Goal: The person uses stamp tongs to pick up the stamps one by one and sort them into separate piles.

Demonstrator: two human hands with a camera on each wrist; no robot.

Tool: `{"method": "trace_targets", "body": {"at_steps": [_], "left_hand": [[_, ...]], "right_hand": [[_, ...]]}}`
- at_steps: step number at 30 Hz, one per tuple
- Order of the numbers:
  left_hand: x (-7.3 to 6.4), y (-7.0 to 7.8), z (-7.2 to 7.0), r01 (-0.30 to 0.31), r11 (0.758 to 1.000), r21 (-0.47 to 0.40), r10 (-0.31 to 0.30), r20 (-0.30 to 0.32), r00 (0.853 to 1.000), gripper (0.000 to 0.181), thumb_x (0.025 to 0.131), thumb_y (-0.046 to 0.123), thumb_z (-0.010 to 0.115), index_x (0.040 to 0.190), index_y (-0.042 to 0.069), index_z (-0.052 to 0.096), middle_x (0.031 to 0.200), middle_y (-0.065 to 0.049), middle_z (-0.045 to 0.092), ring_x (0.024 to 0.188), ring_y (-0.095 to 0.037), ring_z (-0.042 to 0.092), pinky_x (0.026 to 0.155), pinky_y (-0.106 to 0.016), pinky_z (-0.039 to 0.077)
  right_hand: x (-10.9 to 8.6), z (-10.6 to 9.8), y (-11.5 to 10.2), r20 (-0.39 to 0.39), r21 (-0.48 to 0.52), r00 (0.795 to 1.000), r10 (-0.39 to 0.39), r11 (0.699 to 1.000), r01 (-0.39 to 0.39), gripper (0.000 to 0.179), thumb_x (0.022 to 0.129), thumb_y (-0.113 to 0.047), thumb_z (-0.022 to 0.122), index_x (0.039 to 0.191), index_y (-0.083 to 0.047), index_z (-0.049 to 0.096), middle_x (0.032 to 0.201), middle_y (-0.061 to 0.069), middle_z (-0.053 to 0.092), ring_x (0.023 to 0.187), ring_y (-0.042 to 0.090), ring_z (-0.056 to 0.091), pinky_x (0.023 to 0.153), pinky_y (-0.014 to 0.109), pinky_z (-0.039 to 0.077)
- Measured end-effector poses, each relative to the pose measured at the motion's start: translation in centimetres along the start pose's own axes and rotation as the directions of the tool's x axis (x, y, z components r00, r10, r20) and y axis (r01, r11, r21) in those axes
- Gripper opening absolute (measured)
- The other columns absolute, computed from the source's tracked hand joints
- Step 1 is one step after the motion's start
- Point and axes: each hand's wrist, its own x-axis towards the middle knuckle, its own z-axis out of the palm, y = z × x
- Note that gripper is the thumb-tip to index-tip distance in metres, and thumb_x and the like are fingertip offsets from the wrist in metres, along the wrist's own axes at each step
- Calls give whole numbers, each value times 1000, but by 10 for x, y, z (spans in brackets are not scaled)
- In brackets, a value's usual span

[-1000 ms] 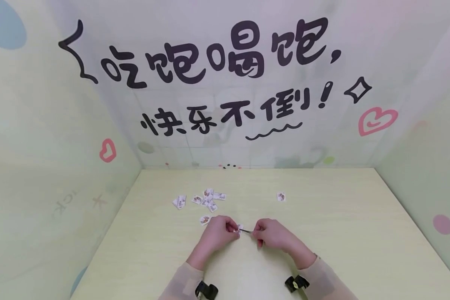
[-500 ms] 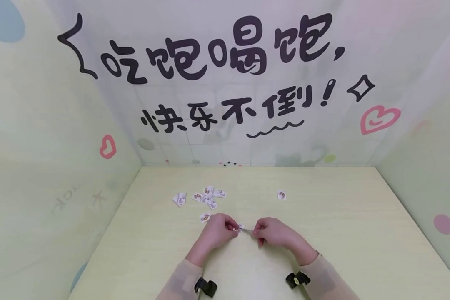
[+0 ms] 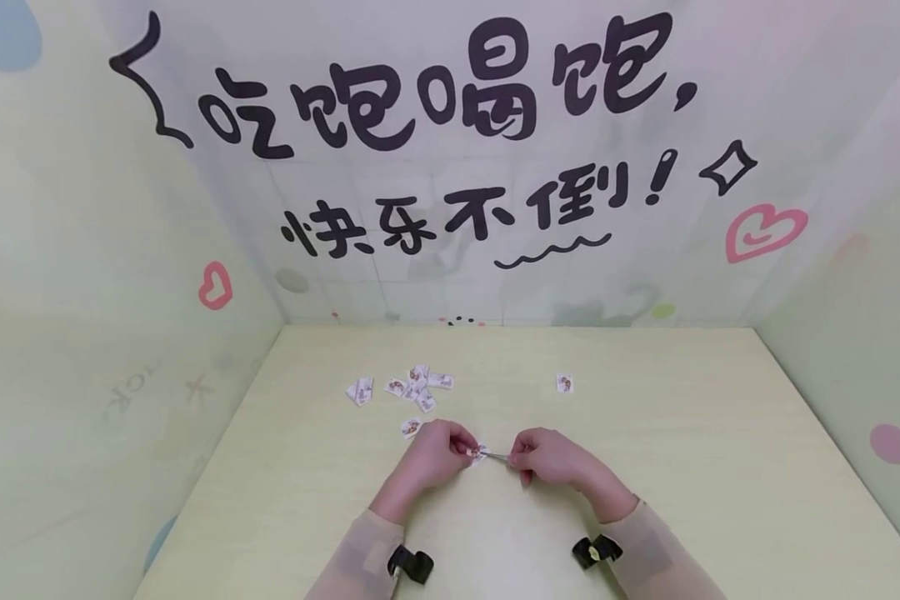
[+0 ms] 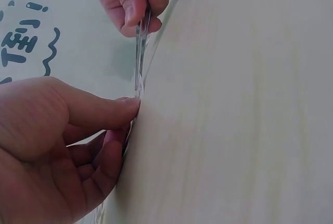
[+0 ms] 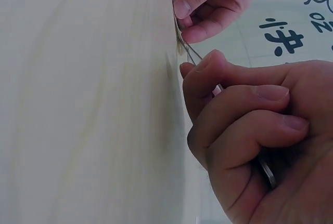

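My right hand point(image 3: 553, 461) grips a pair of metal tweezers point(image 4: 140, 52), its fingers curled round the handle. The tweezer tips reach left to a small white card point(image 3: 482, 456) with a printed picture. My left hand point(image 3: 437, 456) pinches the left side of that card between thumb and fingertips, low over the table. In the left wrist view the two slim tweezer arms end just beside the left thumb tip. Fingers hide part of the card, and I cannot tell whether the tips grip it.
Several similar small cards point(image 3: 417, 382) lie in a loose cluster at the back left of the table point(image 3: 682, 433). Two overlapping cards point(image 3: 362, 390) lie further left. One card point(image 3: 412, 427) is close behind the left hand, another point(image 3: 565, 383) at the back right.
The view has tilted slightly, so the whole scene sits higher. Both hands keep nearly the same place, and the tweezers and the card between them have shifted only a little.
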Motion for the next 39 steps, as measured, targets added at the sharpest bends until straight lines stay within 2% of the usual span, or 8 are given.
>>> {"method": "trace_targets", "body": {"at_steps": [9,16,18,21,25,28,33,39], "left_hand": [[-3,4,-6,-23,1000,3,23,9,1000,23,82,-4,83,102,4,76,84,1,64,77,-14,59,71,-29,53],[-5,14,-7,-27,997,-70,22,-78,997,17,89,5,84,104,4,75,85,1,64,77,-15,59,70,-30,52],[-3,19,-2,-28,996,-89,21,-81,996,16,89,7,84,102,4,75,84,1,64,76,-15,59,69,-30,52],[2,26,10,-38,997,-74,34,-60,998,16,88,8,85,100,5,75,81,2,64,74,-14,59,68,-30,52],[12,33,27,-22,1000,-9,21,-32,999,16,87,12,88,97,7,76,80,4,63,73,-12,59,68,-30,51],[17,35,35,-2,999,45,4,-33,999,18,84,12,90,94,6,76,78,4,63,72,-12,58,68,-31,52],[22,36,39,2,995,103,2,-43,999,19,78,8,93,89,8,77,76,5,63,70,-11,58,69,-30,53],[25,36,38,-15,995,98,17,-21,1000,18,77,6,93,87,9,78,75,6,63,69,-10,58,67,-28,52]], "right_hand": [[-2,1,0,-45,1,999,5,1000,-4,15,103,-11,67,90,-5,67,67,4,65,63,15,50,63,30,40],[-13,-4,10,-148,-32,987,69,997,-75,15,105,-14,67,91,-9,65,69,1,63,63,15,48,60,28,39],[-18,-7,14,-177,-34,980,95,994,-102,16,106,-14,67,90,-10,65,69,1,63,62,16,48,59,27,38],[-26,-10,18,-206,-47,971,123,990,-135,17,106,-13,66,89,-10,65,69,1,62,62,16,48,59,28,38],[-33,-12,19,-195,-50,970,142,987,-154,18,106,-13,66,88,-10,64,69,2,62,62,16,48,59,29,39],[-34,-12,18,-177,-55,975,135,988,-146,18,106,-13,65,88,-10,64,69,2,62,61,16,48,58,28,38],[-34,-12,16,-180,-88,976,120,987,-137,19,106,-13,66,87,-10,63,68,2,61,60,15,47,57,27,38],[-33,-19,14,-155,-102,980,125,985,-142,18,106,-15,66,88,-10,63,68,2,62,61,15,48,58,28,38]]}}
